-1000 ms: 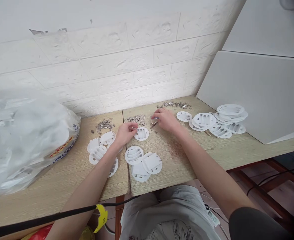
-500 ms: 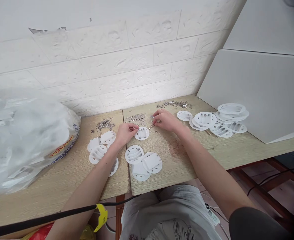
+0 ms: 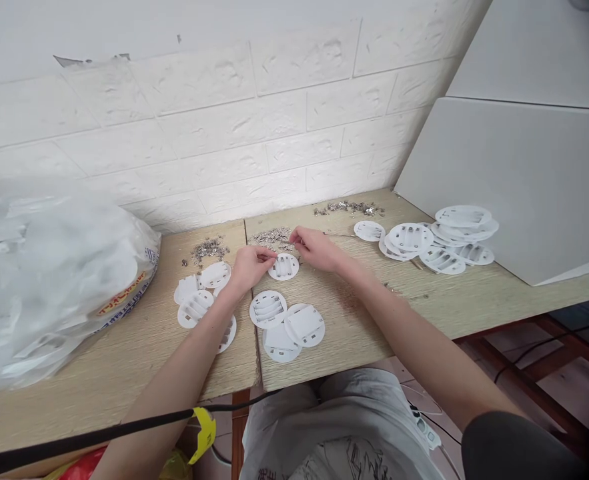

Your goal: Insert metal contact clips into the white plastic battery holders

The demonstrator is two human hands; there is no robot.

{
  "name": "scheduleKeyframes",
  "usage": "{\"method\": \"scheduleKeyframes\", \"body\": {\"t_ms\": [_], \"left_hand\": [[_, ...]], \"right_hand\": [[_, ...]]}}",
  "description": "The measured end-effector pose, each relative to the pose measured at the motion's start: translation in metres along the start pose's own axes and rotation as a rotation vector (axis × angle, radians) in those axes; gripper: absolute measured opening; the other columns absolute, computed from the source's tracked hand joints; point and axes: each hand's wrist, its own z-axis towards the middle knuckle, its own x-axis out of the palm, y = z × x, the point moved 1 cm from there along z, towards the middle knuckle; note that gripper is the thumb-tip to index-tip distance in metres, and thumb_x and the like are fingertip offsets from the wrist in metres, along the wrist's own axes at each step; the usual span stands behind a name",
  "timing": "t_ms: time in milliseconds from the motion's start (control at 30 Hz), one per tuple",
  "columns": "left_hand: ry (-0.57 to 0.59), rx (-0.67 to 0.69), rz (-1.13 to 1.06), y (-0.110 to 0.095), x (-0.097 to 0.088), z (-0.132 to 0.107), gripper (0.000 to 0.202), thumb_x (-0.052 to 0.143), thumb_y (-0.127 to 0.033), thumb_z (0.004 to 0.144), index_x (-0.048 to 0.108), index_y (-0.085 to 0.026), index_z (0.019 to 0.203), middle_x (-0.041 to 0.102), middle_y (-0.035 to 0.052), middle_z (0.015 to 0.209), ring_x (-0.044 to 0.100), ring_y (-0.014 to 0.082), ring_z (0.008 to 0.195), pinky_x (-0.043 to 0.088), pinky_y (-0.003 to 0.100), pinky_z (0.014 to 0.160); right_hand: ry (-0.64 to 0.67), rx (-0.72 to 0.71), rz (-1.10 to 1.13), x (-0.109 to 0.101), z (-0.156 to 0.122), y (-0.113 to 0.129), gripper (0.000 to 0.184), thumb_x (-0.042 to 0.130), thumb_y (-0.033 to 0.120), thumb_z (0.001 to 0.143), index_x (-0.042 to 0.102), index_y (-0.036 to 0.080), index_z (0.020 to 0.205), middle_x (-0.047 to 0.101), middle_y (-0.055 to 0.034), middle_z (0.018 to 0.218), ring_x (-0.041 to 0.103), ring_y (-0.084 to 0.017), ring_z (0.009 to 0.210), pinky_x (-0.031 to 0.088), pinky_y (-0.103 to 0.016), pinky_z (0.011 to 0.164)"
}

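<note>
My left hand rests with fingers pinched on the left edge of a round white plastic battery holder lying on the wooden table. My right hand hovers just right of and above that holder, fingers pinched together on a small metal piece too tiny to make out. A heap of small metal contacts lies just behind the holder.
Several more white holders lie in front, others at the left, and a pile at the right. More metal bits sit by the wall. A big clear plastic bag fills the left. A white board leans at the right.
My right hand has moved left from the loose metal pieces to just above the holder held by my left hand. The left hand has stayed in place.
</note>
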Motion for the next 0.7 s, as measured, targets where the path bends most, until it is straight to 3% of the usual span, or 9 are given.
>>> {"method": "scheduleKeyframes", "body": {"t_ms": [67, 233, 367, 533, 700], "left_hand": [[-0.004, 0.011, -0.002, 0.0, 0.0, 0.0, 0.013, 0.064, -0.015, 0.07, 0.074, -0.017, 0.078, 0.074, 0.0074, 0.086, 0.067, 0.021, 0.08, 0.053, 0.035, 0.079], [0.012, 0.059, 0.012, 0.0, 0.001, 0.0, 0.011, 0.064, -0.018, 0.07, 0.075, -0.018, 0.073, 0.074, 0.0059, 0.082, 0.067, 0.0207, 0.078, 0.053, 0.034, 0.078], [0.012, 0.088, 0.015, -0.002, 0.0, -0.001, 0.011, 0.063, -0.019, 0.07, 0.074, -0.018, 0.071, 0.073, 0.0059, 0.08, 0.067, 0.0208, 0.078, 0.053, 0.033, 0.076], [-0.032, 0.206, -0.042, -0.005, 0.0, -0.002, 0.011, 0.062, -0.02, 0.071, 0.072, -0.017, 0.072, 0.072, 0.0064, 0.087, 0.067, 0.0196, 0.081, 0.055, 0.033, 0.075], [-0.098, 0.28, -0.004, -0.005, 0.0, -0.002, 0.006, 0.06, -0.02, 0.071, 0.065, -0.017, 0.072, 0.071, 0.005, 0.082, 0.066, 0.0176, 0.074, 0.057, 0.033, 0.07]], "right_hand": [[0.01, 0.008, -0.003, 0.009, 0.001, 0.005, 0.022, 0.042, 0.008, 0.086, 0.057, 0.012, 0.102, 0.066, -0.0091, 0.097, 0.058, -0.017, 0.084, 0.041, -0.026, 0.073], [0.049, -0.045, -0.118, 0.02, 0.001, 0.009, 0.015, 0.052, 0.027, 0.089, 0.061, 0.014, 0.088, 0.063, -0.0095, 0.093, 0.057, -0.018, 0.081, 0.039, -0.027, 0.071], [0.074, -0.054, -0.13, 0.02, 0.001, 0.008, 0.016, 0.053, 0.027, 0.089, 0.06, 0.014, 0.082, 0.062, -0.0087, 0.092, 0.055, -0.017, 0.079, 0.036, -0.026, 0.068], [0.044, 0.013, 0.095, 0.017, 0.002, 0.011, 0.015, 0.05, 0.026, 0.09, 0.057, 0.014, 0.087, 0.061, -0.0044, 0.083, 0.051, -0.015, 0.074, 0.034, -0.025, 0.065], [-0.003, 0.059, 0.32, 0.018, 0.003, 0.016, 0.02, 0.051, 0.033, 0.088, 0.055, 0.016, 0.079, 0.056, 0.0006, 0.072, 0.047, -0.013, 0.067, 0.031, -0.024, 0.059]]}}
